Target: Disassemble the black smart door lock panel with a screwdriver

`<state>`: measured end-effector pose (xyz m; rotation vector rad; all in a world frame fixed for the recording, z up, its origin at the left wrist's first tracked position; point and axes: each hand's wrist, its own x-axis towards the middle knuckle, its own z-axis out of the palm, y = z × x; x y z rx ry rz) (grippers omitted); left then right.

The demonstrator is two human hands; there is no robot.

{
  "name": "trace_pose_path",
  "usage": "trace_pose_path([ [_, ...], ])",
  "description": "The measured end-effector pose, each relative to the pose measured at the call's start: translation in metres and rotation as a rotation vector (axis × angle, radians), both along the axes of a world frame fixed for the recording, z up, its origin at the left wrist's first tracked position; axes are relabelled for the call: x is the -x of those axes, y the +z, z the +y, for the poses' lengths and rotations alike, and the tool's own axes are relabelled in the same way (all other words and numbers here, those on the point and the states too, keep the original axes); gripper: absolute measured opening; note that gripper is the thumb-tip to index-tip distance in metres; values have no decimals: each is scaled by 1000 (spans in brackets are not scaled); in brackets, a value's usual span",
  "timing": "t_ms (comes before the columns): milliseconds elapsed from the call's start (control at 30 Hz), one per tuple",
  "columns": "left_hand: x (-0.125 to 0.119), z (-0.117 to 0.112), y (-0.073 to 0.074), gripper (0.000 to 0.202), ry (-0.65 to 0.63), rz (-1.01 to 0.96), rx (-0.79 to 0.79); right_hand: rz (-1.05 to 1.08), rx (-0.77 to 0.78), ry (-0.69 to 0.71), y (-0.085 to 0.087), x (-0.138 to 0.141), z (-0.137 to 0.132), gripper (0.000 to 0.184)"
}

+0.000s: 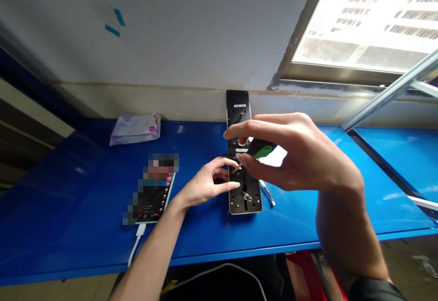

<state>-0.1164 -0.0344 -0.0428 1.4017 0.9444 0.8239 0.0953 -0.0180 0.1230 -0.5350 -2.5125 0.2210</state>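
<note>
A long black panel (pixel 238 105) with a copper-coloured rim lies flat on the blue table (pixel 85 210), its far end near the wall. My left hand (pixel 208 183) rests at the panel's left edge, fingertips touching it about midway. My right hand (pixel 294 153) hovers above the panel and is closed on a screwdriver with a black and green handle (pixel 263 148). The screwdriver's tip points down at the panel's middle. My hands hide the middle of the panel.
A phone (pixel 153 196) with a white cable (pixel 137 241) lies left of the panel. A pale purple packet (pixel 136 128) sits by the wall. A thin metal tool (pixel 267 192) lies just right of the panel. A window and metal rails stand at the right.
</note>
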Motion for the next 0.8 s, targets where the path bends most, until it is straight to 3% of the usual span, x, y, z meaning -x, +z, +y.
trace_pose_path([
  [233, 0, -1, 0, 47, 0, -3, -1, 14, -12, 46, 0, -1, 1, 17],
  [400, 0, 0, 1, 47, -7, -18, 1, 4, 40, 34, -1, -2, 0, 42],
  [600, -2, 0, 2, 47, 5, 6, -13, -2, -2, 24, 2, 0, 1, 22],
  [733, 0, 1, 0, 48, -5, 1, 1, -11, 10, 46, 1, -3, 3, 15],
  [800, 1, 1, 0, 46, -10, 3, -3, -5, 16, 45, 1, -4, 3, 21],
])
